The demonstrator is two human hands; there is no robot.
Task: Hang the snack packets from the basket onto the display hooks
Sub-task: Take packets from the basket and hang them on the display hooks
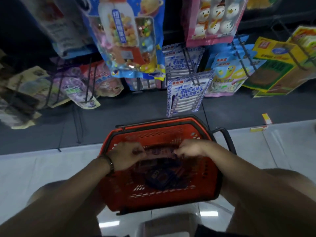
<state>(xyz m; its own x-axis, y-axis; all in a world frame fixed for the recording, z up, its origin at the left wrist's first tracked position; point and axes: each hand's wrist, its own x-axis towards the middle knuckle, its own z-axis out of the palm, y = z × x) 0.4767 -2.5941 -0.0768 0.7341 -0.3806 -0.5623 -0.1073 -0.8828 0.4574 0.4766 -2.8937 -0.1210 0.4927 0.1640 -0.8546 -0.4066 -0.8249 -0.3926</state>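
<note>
**Mia:** Where are the hands?

**Ben:** Both are over the red basket (119, 194). The basket sits on the white floor (42, 171), just in front of the rack.

**Mia:** What do they hold?

**Ben:** A reddish packet (159, 152). The left hand (128, 156) has the left end and the right hand (189, 147) has the right end.

**Mia:** Are the fingers open?

**Ben:** No. The fingers (137, 152) of both hands are curled in and pinch the packet's ends. It is blurry, so I cannot count them.

**Mia:** Which way does the packet lie?

**Ben:** Its long side runs from left to right, from one hand to the other. It is near the far side of the basket, a bit above the things inside.

**Mia:** What else is in there?

**Ben:** Some dark blue packets (159, 177), lying flat on the bottom.

**Mia:** And the hooks?

**Ben:** The black wire hooks (193, 72) stick out of the rack above the basket. Lots of bags hang there. A blue and white bag (186, 94) hangs lowest, just over the basket's far rim.

**Mia:** Anything on the arms?

**Ben:** A bead bracelet (110, 165) on the left wrist.
</note>
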